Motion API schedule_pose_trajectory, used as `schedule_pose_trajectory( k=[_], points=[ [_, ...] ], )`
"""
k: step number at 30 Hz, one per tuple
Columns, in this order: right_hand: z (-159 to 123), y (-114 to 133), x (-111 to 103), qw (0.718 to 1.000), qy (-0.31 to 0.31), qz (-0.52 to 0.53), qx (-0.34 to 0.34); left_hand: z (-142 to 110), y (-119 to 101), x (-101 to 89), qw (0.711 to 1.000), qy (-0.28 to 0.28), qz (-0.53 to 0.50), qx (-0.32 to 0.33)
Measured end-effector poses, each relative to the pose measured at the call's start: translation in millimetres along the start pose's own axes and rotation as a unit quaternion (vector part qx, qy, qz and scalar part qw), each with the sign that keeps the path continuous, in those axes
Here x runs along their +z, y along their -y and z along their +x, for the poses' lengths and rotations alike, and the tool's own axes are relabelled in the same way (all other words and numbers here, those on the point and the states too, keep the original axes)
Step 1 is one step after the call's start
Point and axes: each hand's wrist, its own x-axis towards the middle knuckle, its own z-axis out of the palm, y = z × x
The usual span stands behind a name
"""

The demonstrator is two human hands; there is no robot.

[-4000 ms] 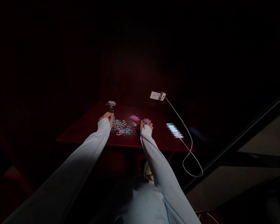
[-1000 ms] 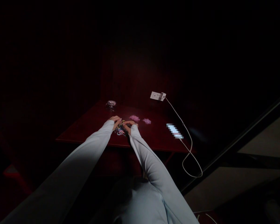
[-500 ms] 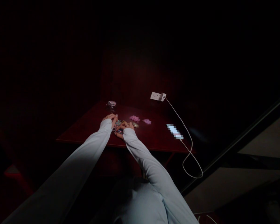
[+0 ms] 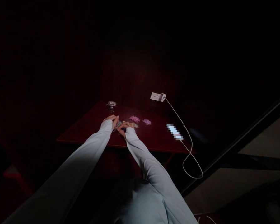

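Observation:
On the dark red table (image 4: 84, 129), a mixed-colour heap of small rubber bands (image 4: 120, 123) lies between my two hands. My left hand (image 4: 111, 119) rests at the heap's left side, its fingers bent together and pointing down into it. From the right, my right hand (image 4: 126, 125) reaches over the heap with thumb and fingers drawn together. What either hand pinches is too small to make out. Just beyond my right hand lies a pale yellowish pile of bands (image 4: 136, 126), partly covered. A pink pile (image 4: 134, 119) and a purple pile (image 4: 147, 122) sit farther back.
A clear jar with a pinkish lid (image 4: 111, 105) stands at the table's back left. At the right lies a lit, blurred phone (image 4: 175, 132). Its white cable (image 4: 191, 141) loops past the table edge up to a charger in the wall socket (image 4: 156, 96).
My right hand has shifted slightly up, and its lower fingers have drawn in from the heap's near side. My left hand has barely moved. The other piles are unchanged.

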Motion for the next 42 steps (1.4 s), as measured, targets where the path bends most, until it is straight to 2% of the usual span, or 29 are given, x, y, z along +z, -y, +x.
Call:
schedule_pose_trajectory(
  k=[4, 10, 19, 25, 29, 36, 42],
  points=[
    [3.9, -5.1, -1.6, 0.998, -0.043, 0.053, 0.017, 0.3, 2.8, 5.3, 0.999, 0.025, 0.003, 0.02],
    [10.3, -12.3, -0.6, 0.992, -0.076, 0.083, 0.061, 1.4, 9.8, 16.9, 0.994, 0.075, -0.019, 0.072],
    [11.0, -12.2, -3.6, 0.989, -0.081, 0.091, 0.081, 2.6, 16.0, 25.5, 0.993, 0.079, -0.045, 0.081],
    [11.9, -17.9, 5.9, 0.987, -0.095, 0.08, 0.098, 6.0, 20.2, 28.6, 0.992, 0.091, -0.04, 0.082],
    [13.7, -22.0, 10.8, 0.985, -0.114, 0.08, 0.103, 7.5, 16.9, 28.6, 0.99, 0.099, -0.053, 0.089],
    [13.6, -22.6, 4.3, 0.983, -0.118, 0.075, 0.117, 3.6, 8.4, 22.1, 0.986, 0.096, -0.087, 0.106],
    [17.5, -28.5, 9.3, 0.98, -0.135, 0.064, 0.13, 2.1, 7.7, 22.1, 0.983, 0.077, -0.111, 0.122]
  ],
)
